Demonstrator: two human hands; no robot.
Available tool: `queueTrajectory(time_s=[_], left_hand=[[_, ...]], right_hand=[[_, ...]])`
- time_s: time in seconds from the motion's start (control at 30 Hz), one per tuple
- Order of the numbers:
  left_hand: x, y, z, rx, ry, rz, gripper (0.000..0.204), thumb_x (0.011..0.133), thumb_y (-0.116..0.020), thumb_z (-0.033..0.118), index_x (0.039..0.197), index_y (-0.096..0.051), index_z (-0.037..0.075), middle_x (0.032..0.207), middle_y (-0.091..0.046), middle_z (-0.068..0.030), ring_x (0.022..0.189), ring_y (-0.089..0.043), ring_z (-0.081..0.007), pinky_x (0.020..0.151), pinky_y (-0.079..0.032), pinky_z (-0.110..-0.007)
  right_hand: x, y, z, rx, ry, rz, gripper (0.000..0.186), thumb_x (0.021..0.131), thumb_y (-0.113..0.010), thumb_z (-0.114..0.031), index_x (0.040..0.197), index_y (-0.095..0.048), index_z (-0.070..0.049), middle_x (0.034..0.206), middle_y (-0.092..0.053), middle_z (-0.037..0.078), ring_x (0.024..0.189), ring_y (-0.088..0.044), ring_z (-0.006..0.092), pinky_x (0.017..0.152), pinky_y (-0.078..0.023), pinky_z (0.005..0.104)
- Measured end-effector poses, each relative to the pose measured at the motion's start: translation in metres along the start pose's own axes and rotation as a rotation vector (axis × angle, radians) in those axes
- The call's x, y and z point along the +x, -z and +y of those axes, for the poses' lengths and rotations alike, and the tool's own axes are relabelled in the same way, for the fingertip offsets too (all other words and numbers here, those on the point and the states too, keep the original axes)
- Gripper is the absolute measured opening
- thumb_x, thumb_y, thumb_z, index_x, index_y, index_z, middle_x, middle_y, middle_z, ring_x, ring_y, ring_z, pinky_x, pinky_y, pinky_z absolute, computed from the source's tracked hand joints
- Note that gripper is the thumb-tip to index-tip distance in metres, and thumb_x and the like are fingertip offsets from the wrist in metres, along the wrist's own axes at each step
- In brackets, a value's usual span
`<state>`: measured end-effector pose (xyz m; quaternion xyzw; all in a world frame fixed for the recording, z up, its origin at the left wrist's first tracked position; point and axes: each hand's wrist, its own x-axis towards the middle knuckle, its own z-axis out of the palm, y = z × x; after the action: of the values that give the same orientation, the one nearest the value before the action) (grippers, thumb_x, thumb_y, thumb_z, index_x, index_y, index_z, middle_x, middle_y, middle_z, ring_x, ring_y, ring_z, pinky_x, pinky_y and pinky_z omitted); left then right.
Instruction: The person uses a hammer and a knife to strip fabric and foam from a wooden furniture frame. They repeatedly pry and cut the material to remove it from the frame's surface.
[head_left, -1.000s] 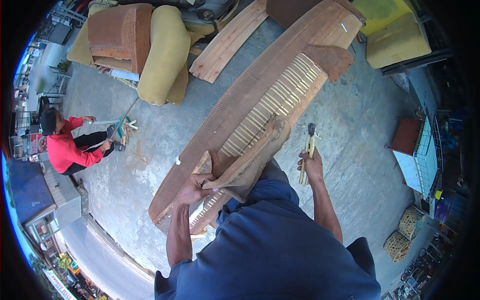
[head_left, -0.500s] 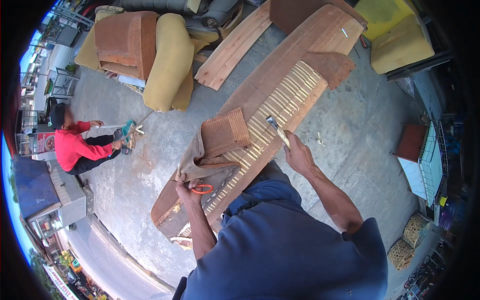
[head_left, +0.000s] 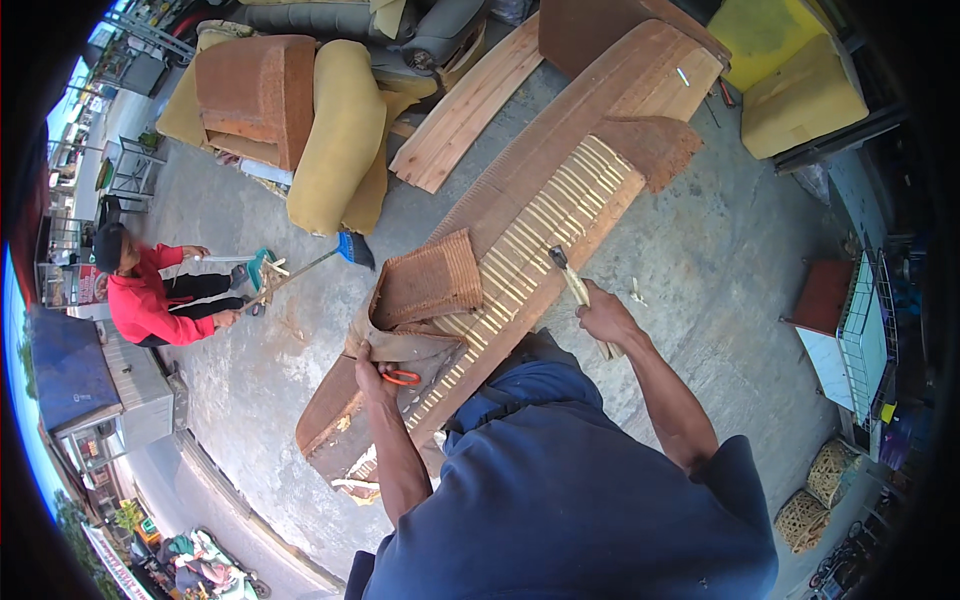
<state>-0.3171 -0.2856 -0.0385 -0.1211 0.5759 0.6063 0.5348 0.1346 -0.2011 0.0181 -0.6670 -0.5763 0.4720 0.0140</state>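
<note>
A long wooden panel [head_left: 530, 325], partly covered in brown fabric [head_left: 520, 150], lies diagonally in front of me. Pale strips [head_left: 545, 225] run crosswise in a row along it. My left hand [head_left: 374, 377] is closed at the near-left part, by a folded flap of brown woven fabric [head_left: 430, 278]. From that hand sticks the orange loop handle of what look like scissors [head_left: 403, 378]; their blades are hidden. My right hand [head_left: 606, 314] grips the handle of a hammer [head_left: 573, 282]. The hammer's head is over the panel's near edge, close to the strip ends; contact cannot be told.
At the left, a person in a red top [head_left: 150, 300] holds a blue broom [head_left: 355, 250] and a green dustpan [head_left: 262, 268]. Yellow foam [head_left: 338, 130] and a bare plank [head_left: 465, 105] lie beyond. Woven baskets [head_left: 803, 515] and a wire rack [head_left: 868, 330] stand right.
My right hand and the hammer have shifted slightly, the hammer head moving lower and rightward. The person's broom has swung up into view, and that person's posture has changed. My left hand barely moved.
</note>
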Motion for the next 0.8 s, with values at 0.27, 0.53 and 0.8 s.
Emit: queueTrajectory(time_s=[0.27,0.53,0.8], left_hand=[[0.012,-0.004,-0.014,0.122,-0.106,-0.034,0.026,0.105,-0.054,0.023,0.082,-0.056,0.011,0.054,-0.045,0.0045,0.041,-0.039,-0.0073,0.039,-0.035,-0.024],[0.009,0.002,-0.017,0.1,-0.157,-0.047,0.025,0.102,-0.06,0.022,0.082,-0.057,0.009,0.057,-0.048,0.0023,0.042,-0.042,-0.008,0.041,-0.039,-0.027],[0.012,0.002,-0.018,0.145,-0.179,-0.087,0.021,0.103,-0.06,0.021,0.089,-0.06,0.005,0.061,-0.052,0.0016,0.043,-0.042,-0.008,0.041,-0.041,-0.026]], right_hand=[[0.057,0.079,-0.085,-0.875,-0.07,-0.235,0.043,0.08,-0.064,-0.005,0.123,-0.068,0.002,0.113,-0.073,0.027,0.106,-0.072,0.0383,0.086,-0.058,0.0466],[0.081,0.067,-0.146,-1.332,0.064,-0.573,0.029,0.077,-0.065,-0.001,0.103,-0.076,0.005,0.103,-0.074,0.027,0.101,-0.074,0.0378,0.079,-0.059,0.046],[0.044,0.067,-0.039,-0.681,0.148,-0.015,0.029,0.094,-0.058,-0.018,0.109,-0.064,0.007,0.097,-0.07,0.034,0.096,-0.07,0.0487,0.085,-0.055,0.0555]])
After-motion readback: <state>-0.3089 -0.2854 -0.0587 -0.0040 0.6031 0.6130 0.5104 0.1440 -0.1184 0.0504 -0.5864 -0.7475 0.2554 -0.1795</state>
